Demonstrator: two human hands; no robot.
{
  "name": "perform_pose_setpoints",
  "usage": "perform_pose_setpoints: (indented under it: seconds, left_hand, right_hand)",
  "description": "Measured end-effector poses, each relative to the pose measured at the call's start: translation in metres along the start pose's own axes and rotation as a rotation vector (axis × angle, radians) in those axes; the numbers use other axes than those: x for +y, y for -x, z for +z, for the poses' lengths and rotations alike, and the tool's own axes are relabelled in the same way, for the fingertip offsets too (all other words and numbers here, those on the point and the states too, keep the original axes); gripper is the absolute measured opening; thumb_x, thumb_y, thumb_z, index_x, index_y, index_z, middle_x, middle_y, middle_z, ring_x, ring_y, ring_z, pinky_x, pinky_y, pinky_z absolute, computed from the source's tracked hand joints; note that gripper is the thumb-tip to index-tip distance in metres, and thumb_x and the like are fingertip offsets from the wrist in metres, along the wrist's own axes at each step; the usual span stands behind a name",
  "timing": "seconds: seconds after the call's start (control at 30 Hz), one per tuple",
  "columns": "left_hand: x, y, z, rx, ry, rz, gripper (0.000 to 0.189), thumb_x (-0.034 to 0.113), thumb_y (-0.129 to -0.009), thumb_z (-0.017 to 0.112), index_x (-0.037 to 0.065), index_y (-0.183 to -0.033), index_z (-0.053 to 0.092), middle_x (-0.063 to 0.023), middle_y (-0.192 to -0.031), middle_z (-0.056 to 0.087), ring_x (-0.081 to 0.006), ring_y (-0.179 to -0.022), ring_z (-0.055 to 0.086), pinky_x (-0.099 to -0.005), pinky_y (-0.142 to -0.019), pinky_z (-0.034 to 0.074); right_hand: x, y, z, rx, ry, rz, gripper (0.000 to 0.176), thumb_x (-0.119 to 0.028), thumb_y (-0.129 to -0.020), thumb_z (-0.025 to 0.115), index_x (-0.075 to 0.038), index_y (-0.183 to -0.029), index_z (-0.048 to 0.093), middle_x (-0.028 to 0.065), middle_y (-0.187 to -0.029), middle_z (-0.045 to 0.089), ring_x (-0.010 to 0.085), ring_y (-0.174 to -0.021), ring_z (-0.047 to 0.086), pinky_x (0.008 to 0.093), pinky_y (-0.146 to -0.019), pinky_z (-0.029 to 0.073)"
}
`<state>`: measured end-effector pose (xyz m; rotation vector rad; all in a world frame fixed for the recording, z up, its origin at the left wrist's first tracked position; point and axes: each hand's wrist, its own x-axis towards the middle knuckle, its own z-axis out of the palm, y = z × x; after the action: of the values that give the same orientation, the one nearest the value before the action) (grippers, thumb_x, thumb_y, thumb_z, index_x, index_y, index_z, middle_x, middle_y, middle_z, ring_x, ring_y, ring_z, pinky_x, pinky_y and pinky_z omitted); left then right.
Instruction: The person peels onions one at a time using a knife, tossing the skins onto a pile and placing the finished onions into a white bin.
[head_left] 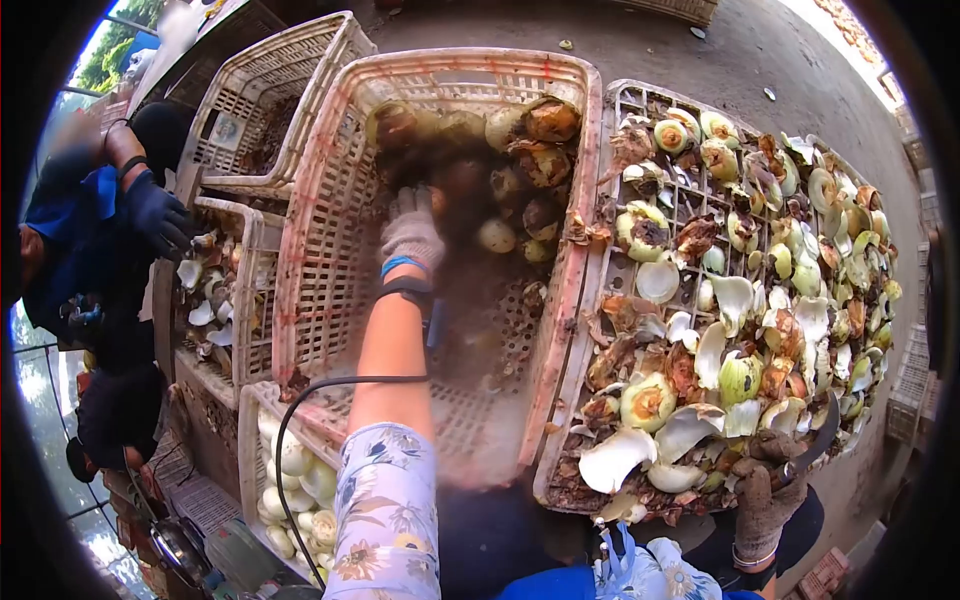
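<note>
My left hand (410,235), in a dirty grey glove with a blue wristband, reaches deep into a tall pink-white plastic crate (572,250). It rests among several brown, unpeeled bulbs (545,125) piled at the crate's far end; its fingers are hidden. My right hand (765,495), also gloved, is low at the right and grips a curved knife (818,442). The blade points up over a heap of pale peels and husks (740,300).
The peels lie on an upturned lattice crate (556,450) to the right. A crate of peeled white bulbs (290,460) sits at lower left, more crates (250,110) behind it. Another person's blue-gloved hand (155,215) is at the left. A black cable (300,395) crosses my arm.
</note>
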<state>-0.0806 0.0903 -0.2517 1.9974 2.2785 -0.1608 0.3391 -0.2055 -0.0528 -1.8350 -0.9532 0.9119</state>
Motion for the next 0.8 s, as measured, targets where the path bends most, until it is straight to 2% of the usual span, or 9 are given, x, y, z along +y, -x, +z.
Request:
perform_pose_setpoints:
  seconds: [0.07, 0.13, 0.2, 0.27, 0.3, 0.4, 0.47, 0.67, 0.8]
  left_hand:
    - [0.002, -0.017, 0.02, 0.04, -0.132, 0.075, 0.068, 0.024, -0.079, 0.064, 0.015, -0.14, 0.037, -0.0164, -0.137, 0.04, -0.0378, -0.121, 0.046, -0.0466, -0.097, 0.043]
    - [0.011, -0.038, 0.022, -0.04, -0.374, 0.02, 0.055, 0.019, -0.08, 0.062, 0.016, -0.132, 0.044, -0.0134, -0.126, 0.047, -0.0345, -0.117, 0.049, -0.048, -0.092, 0.045]
    - [0.017, -0.048, 0.021, -0.096, -0.395, -0.003, 0.042, 0.018, -0.082, 0.061, 0.014, -0.122, 0.05, -0.0136, -0.121, 0.048, -0.0321, -0.114, 0.051, -0.0446, -0.088, 0.047]
    - [0.015, -0.049, 0.02, -0.039, -0.288, 0.001, 0.044, 0.016, -0.08, 0.064, 0.01, -0.122, 0.052, -0.0153, -0.116, 0.055, -0.03, -0.108, 0.056, -0.0415, -0.088, 0.049]
    - [0.009, -0.049, 0.015, -0.038, -0.292, 0.012, 0.044, 0.016, -0.08, 0.064, 0.01, -0.122, 0.052, -0.0153, -0.116, 0.055, -0.03, -0.108, 0.056, -0.0415, -0.088, 0.049]
    - [-0.02, -0.022, -0.002, -0.434, 1.113, -0.259, 0.051, 0.011, -0.074, 0.07, 0.001, -0.122, 0.055, -0.0126, -0.108, 0.064, -0.0247, -0.098, 0.062, -0.0382, -0.091, 0.049]
    - [-0.034, 0.008, 0.008, -0.386, 1.65, -0.22, 0.05, 0.012, -0.075, 0.07, 0.0, -0.121, 0.055, -0.0117, -0.109, 0.064, -0.0257, -0.1, 0.062, -0.0393, -0.092, 0.049]
    - [0.003, 0.114, -0.11, -0.469, 2.047, 0.01, 0.046, 0.009, -0.076, 0.068, -0.001, -0.12, 0.056, -0.0095, -0.107, 0.064, -0.0209, -0.097, 0.062, -0.0341, -0.086, 0.052]
    - [0.042, 0.183, -0.186, -0.476, 1.877, 0.245, 0.053, 0.011, -0.075, 0.069, -0.001, -0.124, 0.053, -0.0102, -0.111, 0.063, -0.0203, -0.096, 0.062, -0.0359, -0.085, 0.052]
  right_hand:
    - [0.008, -0.002, 0.001, 0.025, 0.003, -0.026, 0.034, -0.011, -0.081, 0.06, 0.005, -0.109, 0.051, 0.0174, -0.097, 0.062, 0.0168, -0.072, 0.065, 0.0273, -0.067, 0.051]
    - [0.016, -0.004, -0.004, 0.04, 0.192, -0.081, 0.042, -0.03, -0.087, 0.063, 0.003, -0.111, 0.05, 0.0092, -0.083, 0.061, 0.01, -0.061, 0.058, 0.0201, -0.05, 0.044]
    - [0.011, -0.004, -0.005, 0.033, 0.194, -0.03, 0.042, -0.03, -0.087, 0.062, 0.003, -0.111, 0.05, 0.0071, -0.077, 0.061, 0.0099, -0.06, 0.057, 0.02, -0.05, 0.043]
    - [0.007, -0.004, -0.006, -0.017, 0.152, 0.0, 0.032, -0.004, -0.079, 0.052, 0.007, -0.109, 0.05, 0.0159, -0.087, 0.063, 0.0167, -0.066, 0.063, 0.0268, -0.059, 0.05]
    - [0.004, -0.004, -0.003, -0.008, 0.148, 0.005, 0.032, -0.004, -0.079, 0.052, 0.007, -0.109, 0.05, 0.0159, -0.087, 0.063, 0.0167, -0.066, 0.063, 0.0268, -0.059, 0.05]
    - [-0.008, -0.001, 0.0, 0.05, 0.072, 0.07, 0.035, -0.01, -0.082, 0.057, 0.007, -0.112, 0.05, 0.0149, -0.084, 0.063, 0.0158, -0.064, 0.061, 0.0268, -0.055, 0.049]
    - [-0.007, 0.0, -0.003, 0.021, -0.06, -0.014, 0.039, -0.013, -0.083, 0.059, 0.006, -0.115, 0.049, 0.0144, -0.084, 0.063, 0.0143, -0.062, 0.06, 0.0259, -0.052, 0.048]
    - [-0.019, 0.01, -0.01, -0.036, -0.158, -0.03, 0.037, -0.007, -0.082, 0.059, 0.005, -0.117, 0.052, 0.0107, -0.09, 0.062, 0.012, -0.063, 0.06, 0.0212, -0.052, 0.047]
    - [-0.051, 0.024, -0.005, -0.236, -0.439, 0.101, 0.036, -0.01, -0.082, 0.062, 0.004, -0.114, 0.056, 0.0083, -0.093, 0.064, 0.0121, -0.064, 0.06, 0.0246, -0.063, 0.052]
